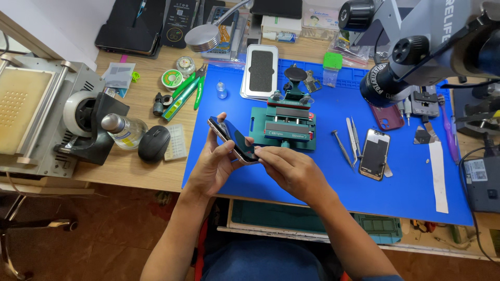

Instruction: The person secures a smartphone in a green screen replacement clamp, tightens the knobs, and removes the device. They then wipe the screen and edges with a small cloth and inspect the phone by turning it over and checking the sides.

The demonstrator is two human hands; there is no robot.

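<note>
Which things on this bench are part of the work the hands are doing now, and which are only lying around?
In use:
- left hand
- right hand
- dark smartphone, held by both hands
- green clamp fixture, just behind the phone

Lying about:
- second phone on the blue mat
- tweezers
- computer mouse
- clear bottle
- microscope

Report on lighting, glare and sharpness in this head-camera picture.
Head view: even, bright light with soft shadows; the phone held between left hand and right hand shows pale reflections on its glass; the microscope at upper right looms large and slightly soft; edges bend from wide-angle distortion.
</note>
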